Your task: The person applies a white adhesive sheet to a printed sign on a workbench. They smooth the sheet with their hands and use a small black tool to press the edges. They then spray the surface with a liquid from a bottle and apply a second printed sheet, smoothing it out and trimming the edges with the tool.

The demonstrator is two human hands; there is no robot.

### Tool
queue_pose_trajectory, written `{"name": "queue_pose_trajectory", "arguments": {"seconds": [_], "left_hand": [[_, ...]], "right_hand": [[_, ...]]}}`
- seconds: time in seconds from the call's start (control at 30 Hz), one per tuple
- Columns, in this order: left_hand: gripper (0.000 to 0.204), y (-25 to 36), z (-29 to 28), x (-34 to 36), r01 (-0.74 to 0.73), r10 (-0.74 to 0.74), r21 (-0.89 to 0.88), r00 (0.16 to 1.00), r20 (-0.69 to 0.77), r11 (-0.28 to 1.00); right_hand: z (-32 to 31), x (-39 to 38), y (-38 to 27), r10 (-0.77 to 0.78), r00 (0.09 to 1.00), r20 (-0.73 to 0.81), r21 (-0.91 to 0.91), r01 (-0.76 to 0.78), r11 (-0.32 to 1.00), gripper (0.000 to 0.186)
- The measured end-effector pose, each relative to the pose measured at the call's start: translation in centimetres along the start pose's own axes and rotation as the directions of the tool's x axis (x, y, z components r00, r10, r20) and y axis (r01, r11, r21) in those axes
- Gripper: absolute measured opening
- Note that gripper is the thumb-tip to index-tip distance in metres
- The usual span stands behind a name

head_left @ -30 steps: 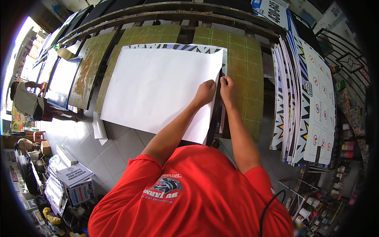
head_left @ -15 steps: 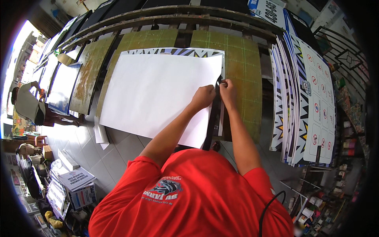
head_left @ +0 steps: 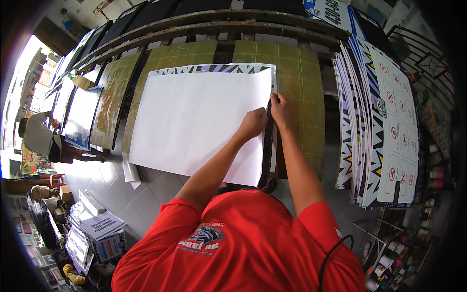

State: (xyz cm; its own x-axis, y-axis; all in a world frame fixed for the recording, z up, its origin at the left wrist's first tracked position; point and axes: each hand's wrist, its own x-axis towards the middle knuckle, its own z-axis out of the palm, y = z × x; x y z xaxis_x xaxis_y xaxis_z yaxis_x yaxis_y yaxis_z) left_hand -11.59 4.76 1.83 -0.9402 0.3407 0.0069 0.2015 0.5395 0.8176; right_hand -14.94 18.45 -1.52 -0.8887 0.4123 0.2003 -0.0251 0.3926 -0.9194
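A large white sheet (head_left: 199, 119) lies over a printed sheet with a zigzag pattern (head_left: 168, 71), whose patterned border shows along the far edge. Both rest on a yellow-green board. Down their right side runs a dark strip (head_left: 266, 146). My left hand (head_left: 254, 122) is closed at the right edge of the white sheet, pinching it. Just right of it and slightly farther off, my right hand (head_left: 280, 109) is closed in a pinch beside the top of the dark strip. What its fingertips hold is too small to tell.
A stack of printed panels (head_left: 384, 126) leans at the right. Metal rails (head_left: 233, 24) cross behind the board (head_left: 301, 92). At the left, a person (head_left: 41, 136) bends beside more panels. Printed signs (head_left: 102, 224) and boxes stand on the lower left floor; several cans fill the lower right.
My right hand has moved slightly farther off along the right edge, with its fingers now pointing up. The white sheet's right edge lies straighter. My left hand stays nearly in place.
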Motion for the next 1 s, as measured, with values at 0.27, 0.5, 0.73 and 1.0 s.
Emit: {"name": "queue_pose_trajectory", "arguments": {"seconds": [0.27, 0.5, 0.73, 1.0], "left_hand": [[0.037, 0.2, -0.7, 0.7, 0.026, -0.026, 0.030, 1.000, 0.003, 0.999], [0.045, 2.0, -1.2, 5.3, 0.107, -0.104, 0.011, 0.983, -0.153, 0.994], [0.037, 1.8, -1.4, 7.6, 0.112, -0.115, -0.043, 0.990, -0.087, 0.993], [0.032, 0.0, -0.4, 8.2, 0.024, -0.022, 0.017, 0.995, -0.102, 1.000]], "right_hand": [[-0.4, -0.3, 0.3, 0.038, 0.999, 0.008, -0.059, -0.037, 0.998, 0.030], [-1.0, -1.2, -2.5, -0.085, 0.996, -0.016, -0.003, 0.085, 0.996, 0.026], [-1.7, -1.1, -3.5, -0.067, 0.998, 0.017, 0.019, 0.066, 0.998, 0.025], [-1.5, -0.9, -2.2, 0.015, 1.000, 0.009, -0.052, -0.014, 0.999, 0.028]]}}
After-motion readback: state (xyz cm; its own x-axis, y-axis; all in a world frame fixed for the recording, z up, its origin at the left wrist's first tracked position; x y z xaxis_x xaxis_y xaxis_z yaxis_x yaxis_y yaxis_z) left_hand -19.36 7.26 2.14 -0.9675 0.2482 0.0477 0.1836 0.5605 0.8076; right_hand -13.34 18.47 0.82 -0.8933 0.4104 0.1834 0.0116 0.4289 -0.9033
